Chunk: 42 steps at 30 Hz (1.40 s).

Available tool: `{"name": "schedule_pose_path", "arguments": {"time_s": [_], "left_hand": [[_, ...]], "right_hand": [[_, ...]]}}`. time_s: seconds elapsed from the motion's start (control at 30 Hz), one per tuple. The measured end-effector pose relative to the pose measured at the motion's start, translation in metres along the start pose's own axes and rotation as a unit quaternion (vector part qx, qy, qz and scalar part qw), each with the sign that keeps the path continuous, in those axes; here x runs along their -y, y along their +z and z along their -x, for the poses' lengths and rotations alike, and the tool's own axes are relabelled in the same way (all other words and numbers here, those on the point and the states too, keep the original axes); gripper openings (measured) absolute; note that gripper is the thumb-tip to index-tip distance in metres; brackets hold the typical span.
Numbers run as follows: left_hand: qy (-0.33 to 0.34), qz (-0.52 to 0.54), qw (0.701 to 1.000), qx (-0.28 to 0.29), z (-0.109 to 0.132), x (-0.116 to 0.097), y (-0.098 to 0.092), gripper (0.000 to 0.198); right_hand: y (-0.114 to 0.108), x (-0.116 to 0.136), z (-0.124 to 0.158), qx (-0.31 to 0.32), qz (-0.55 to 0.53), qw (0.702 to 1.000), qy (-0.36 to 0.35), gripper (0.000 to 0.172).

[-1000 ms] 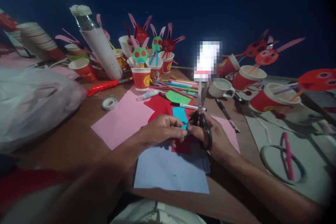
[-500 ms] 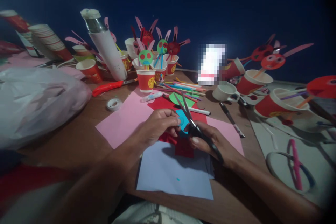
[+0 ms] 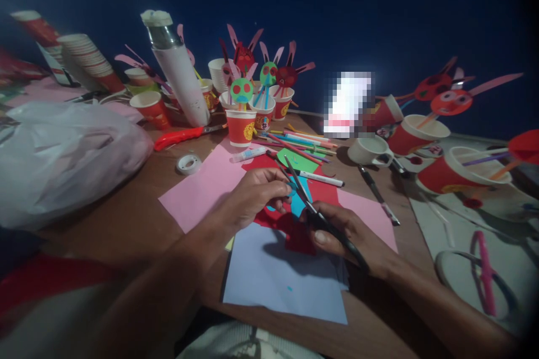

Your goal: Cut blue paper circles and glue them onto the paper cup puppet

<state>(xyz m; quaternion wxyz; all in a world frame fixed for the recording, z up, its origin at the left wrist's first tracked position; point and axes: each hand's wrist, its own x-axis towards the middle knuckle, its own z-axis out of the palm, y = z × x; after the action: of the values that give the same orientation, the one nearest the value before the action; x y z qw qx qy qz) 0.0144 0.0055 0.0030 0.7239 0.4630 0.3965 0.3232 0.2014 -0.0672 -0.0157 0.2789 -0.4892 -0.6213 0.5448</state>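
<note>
My right hand point(image 3: 351, 233) grips black-handled scissors point(image 3: 309, 205), whose blades are apart and point up-left. My left hand point(image 3: 256, 193) pinches a small blue paper piece point(image 3: 300, 202) held between the blades. Both hands hover over a pale lilac sheet point(image 3: 286, 277), a red paper scrap point(image 3: 297, 235) and pink sheets point(image 3: 202, 188) on the brown table point(image 3: 126, 224).
Red paper cups with paper animal faces point(image 3: 241, 118) stand at the back and right point(image 3: 446, 171). A white tube point(image 3: 179, 76), cup stacks point(image 3: 88, 59), red cutter point(image 3: 177, 136), tape roll point(image 3: 188, 164), glue stick point(image 3: 247, 153), pens point(image 3: 295, 143), white mug point(image 3: 368, 150) and plastic bag point(image 3: 63, 151) surround the papers.
The scissors swung from upright to leaning up-left and their blades have opened around the blue piece. Both hands shifted slightly; the camera view drifted so the table contents appear further right.
</note>
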Motion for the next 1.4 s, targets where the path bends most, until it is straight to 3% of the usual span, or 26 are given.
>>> {"name": "schedule_pose_path", "arguments": {"time_s": [1.4], "left_hand": [[-0.002, -0.059, 0.998, -0.008, -0.0037, 0.0009, -0.0043, 0.009]], "right_hand": [[0.0008, 0.0045, -0.0028, -0.040, -0.020, 0.998, 0.045, 0.038]]}}
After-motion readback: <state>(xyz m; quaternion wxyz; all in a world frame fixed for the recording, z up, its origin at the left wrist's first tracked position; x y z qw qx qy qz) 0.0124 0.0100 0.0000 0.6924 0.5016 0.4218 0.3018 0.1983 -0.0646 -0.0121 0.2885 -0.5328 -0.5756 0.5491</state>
